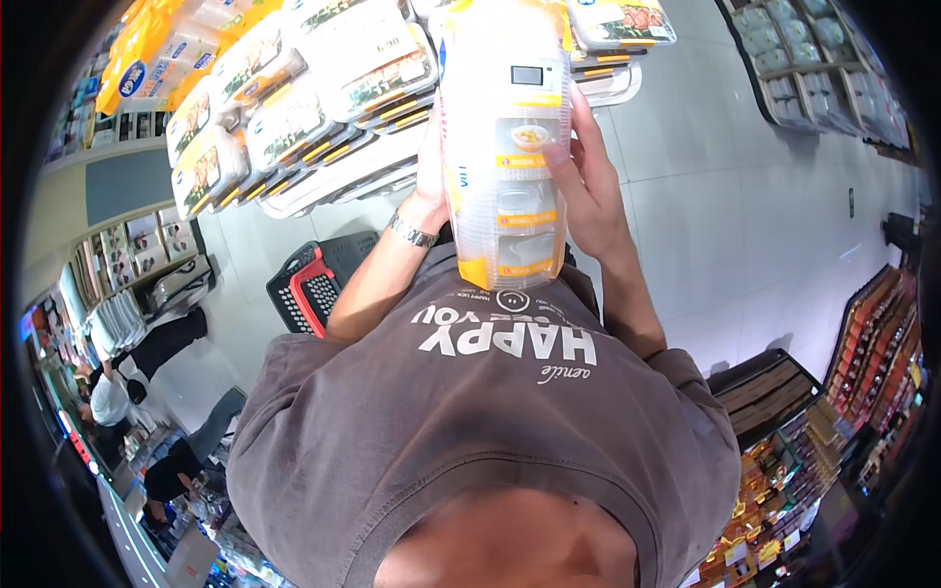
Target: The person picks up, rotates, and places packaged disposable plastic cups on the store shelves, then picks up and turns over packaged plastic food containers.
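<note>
Nearest is the brown shirt (pixel 470 421) of the wearer, its print upside down from this view. Just past its hem sits the clear and yellow pack (pixel 505 201), between the two hands and in front of the body. Its long axis points straight away from the chest: the near end overlaps the hem in view, though whether it touches the cloth I cannot tell, and the far end reaches toward the display.

Neither hand is clearly nearer, as the pack lies between them. The right hand (pixel 593 196) grips the right edge, thumb on the printed face, fingers along the side. The left hand (pixel 429 181), above a wristwatch (pixel 413 231), is at the left edge; its fingers are hidden behind the pack, so how they are bent I cannot tell.

Lower, beside the left forearm, is a black and red basket (pixel 312 294). Beyond the hands, mostly to the left, lie stacked food trays (pixel 289 122). Farther out are the pale floor (pixel 676 176), shelves (pixel 814 59) and two other people, off left.
</note>
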Action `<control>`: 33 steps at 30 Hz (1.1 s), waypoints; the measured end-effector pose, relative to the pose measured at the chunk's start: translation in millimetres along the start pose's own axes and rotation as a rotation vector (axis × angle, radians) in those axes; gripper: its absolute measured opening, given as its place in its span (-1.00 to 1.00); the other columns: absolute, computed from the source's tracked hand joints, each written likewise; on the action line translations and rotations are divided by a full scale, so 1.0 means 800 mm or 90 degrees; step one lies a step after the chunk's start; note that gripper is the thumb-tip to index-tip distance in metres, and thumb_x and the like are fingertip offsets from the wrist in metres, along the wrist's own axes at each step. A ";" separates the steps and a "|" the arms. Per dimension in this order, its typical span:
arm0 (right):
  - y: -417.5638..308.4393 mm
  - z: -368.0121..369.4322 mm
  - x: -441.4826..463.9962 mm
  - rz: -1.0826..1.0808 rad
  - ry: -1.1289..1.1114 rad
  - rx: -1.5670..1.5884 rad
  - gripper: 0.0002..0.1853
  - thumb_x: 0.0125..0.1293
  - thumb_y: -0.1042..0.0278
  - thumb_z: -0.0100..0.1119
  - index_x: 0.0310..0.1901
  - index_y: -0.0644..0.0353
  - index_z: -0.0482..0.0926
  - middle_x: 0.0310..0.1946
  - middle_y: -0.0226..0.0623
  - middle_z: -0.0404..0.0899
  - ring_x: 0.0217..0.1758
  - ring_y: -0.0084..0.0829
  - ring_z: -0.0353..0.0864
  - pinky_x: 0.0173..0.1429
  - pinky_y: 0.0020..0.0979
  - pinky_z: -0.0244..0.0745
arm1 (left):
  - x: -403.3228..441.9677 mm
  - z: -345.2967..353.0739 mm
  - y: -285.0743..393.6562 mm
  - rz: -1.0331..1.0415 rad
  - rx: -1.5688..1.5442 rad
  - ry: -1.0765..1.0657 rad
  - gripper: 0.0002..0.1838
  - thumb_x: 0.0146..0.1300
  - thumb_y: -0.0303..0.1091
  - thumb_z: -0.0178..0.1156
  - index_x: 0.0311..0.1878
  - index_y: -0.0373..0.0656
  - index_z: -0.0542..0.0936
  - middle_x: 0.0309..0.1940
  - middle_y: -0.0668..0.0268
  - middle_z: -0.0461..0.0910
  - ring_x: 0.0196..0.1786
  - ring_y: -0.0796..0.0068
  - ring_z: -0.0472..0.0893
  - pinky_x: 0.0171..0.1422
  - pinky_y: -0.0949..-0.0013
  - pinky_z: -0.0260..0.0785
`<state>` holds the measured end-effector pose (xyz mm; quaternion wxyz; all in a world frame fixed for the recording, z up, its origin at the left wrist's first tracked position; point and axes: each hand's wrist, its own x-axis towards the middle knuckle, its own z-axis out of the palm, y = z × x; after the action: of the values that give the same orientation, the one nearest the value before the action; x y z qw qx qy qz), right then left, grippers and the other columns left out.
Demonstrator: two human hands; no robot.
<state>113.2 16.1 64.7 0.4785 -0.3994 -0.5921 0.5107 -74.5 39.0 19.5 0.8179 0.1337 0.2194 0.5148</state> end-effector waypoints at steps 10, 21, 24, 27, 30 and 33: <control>-0.014 0.011 0.003 -0.016 0.055 -0.038 -0.37 0.57 0.26 -0.03 0.53 0.34 0.06 0.24 -0.02 0.48 0.12 -0.39 0.57 0.21 -0.38 0.48 | 0.003 -0.015 0.014 -0.068 -0.077 0.013 -0.40 0.58 0.02 -0.19 0.45 -0.22 0.25 0.35 0.04 0.42 0.32 0.13 0.51 0.39 0.05 0.42; -0.005 -0.003 -0.014 0.005 0.065 -0.052 -0.37 0.57 0.20 -0.02 0.52 0.31 0.09 0.20 -0.05 0.52 0.08 -0.37 0.59 0.19 -0.38 0.49 | -0.010 -0.008 -0.003 -0.073 -0.101 -0.005 -0.42 0.59 0.01 -0.18 0.46 -0.20 0.26 0.33 0.05 0.45 0.28 0.18 0.55 0.35 0.10 0.47; 0.000 -0.014 -0.021 0.043 0.055 -0.033 -0.39 0.57 0.18 0.00 0.50 0.29 0.15 0.20 -0.05 0.52 0.08 -0.37 0.60 0.18 -0.36 0.50 | -0.015 0.001 -0.009 -0.082 -0.111 0.054 -0.39 0.58 0.07 -0.18 0.47 -0.19 0.25 0.32 0.08 0.46 0.26 0.21 0.55 0.33 0.13 0.49; 0.007 -0.021 -0.030 0.071 0.044 -0.036 -0.42 0.56 0.19 0.01 0.48 0.29 0.20 0.20 -0.04 0.53 0.10 -0.36 0.60 0.18 -0.35 0.51 | -0.026 0.006 -0.015 -0.082 -0.095 0.049 -0.34 0.57 0.14 -0.18 0.47 -0.19 0.26 0.32 0.09 0.46 0.26 0.22 0.55 0.32 0.16 0.49; 0.013 -0.025 -0.037 0.059 0.032 -0.037 -0.43 0.55 0.22 0.03 0.47 0.28 0.23 0.21 -0.04 0.53 0.14 -0.34 0.61 0.12 -0.37 0.55 | -0.039 0.006 -0.021 -0.057 -0.052 0.065 -0.31 0.56 0.18 -0.19 0.45 -0.21 0.29 0.31 0.08 0.47 0.25 0.25 0.57 0.31 0.17 0.50; 0.009 -0.026 -0.043 0.090 0.006 -0.013 -0.44 0.53 0.24 0.05 0.46 0.26 0.25 0.26 -0.04 0.49 0.17 -0.31 0.60 0.05 -0.39 0.60 | -0.052 0.006 -0.028 -0.033 -0.014 0.123 -0.30 0.55 0.20 -0.20 0.42 -0.23 0.32 0.26 0.09 0.53 0.19 0.27 0.61 0.26 0.20 0.54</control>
<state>140.7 -11.4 52.8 0.4402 -0.4474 -0.5653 0.5353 -70.0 -8.2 22.5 0.8074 0.0686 0.2949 0.5064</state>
